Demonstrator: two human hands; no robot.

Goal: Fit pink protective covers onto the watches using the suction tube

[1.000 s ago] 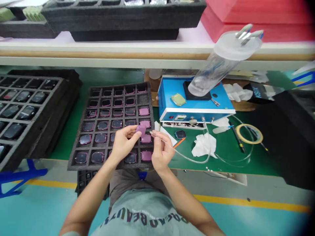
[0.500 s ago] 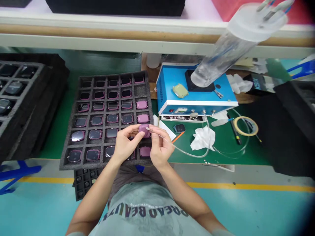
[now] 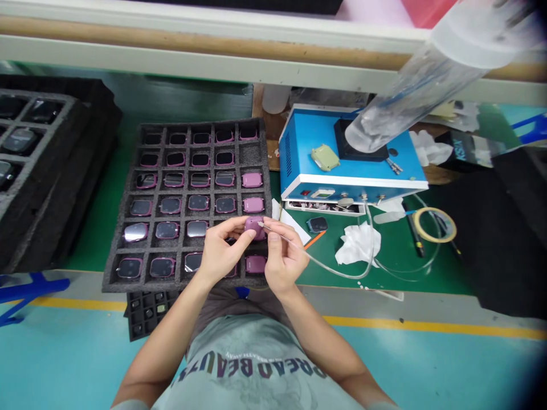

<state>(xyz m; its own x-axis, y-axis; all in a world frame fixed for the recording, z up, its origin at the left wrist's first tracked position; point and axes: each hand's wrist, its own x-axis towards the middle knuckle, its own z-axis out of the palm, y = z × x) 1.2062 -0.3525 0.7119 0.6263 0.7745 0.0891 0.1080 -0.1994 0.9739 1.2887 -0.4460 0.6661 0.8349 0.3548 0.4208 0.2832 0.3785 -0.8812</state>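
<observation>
A purple watch case [image 3: 253,227] is held above the lower right part of a grey foam tray [image 3: 111,272]. My left hand [image 3: 224,246] pinches the case between thumb and fingers from its left side. In my right hand [image 3: 284,250] is a thin clear tube [image 3: 328,266], its pale tip touching the case. The tube runs in a loop to the front of a blue box machine [image 3: 294,145]. Purple-framed watches with dark screens sit in most tray compartments, and several purple cases [image 3: 253,205] lie back side up in the right column.
Stacked black foam trays [image 3: 85,171] stand at the left. A yellow-green case [image 3: 325,158] and a clear cylinder [image 3: 410,97] rest on the machine. Crumpled tissue [image 3: 358,243], a watch [image 3: 317,224], a tape roll [image 3: 435,225] and black foam [image 3: 491,228] lie to the right.
The view has shifted slightly. Both hands keep their hold on the case and the tube, with the tube tip still at the case.
</observation>
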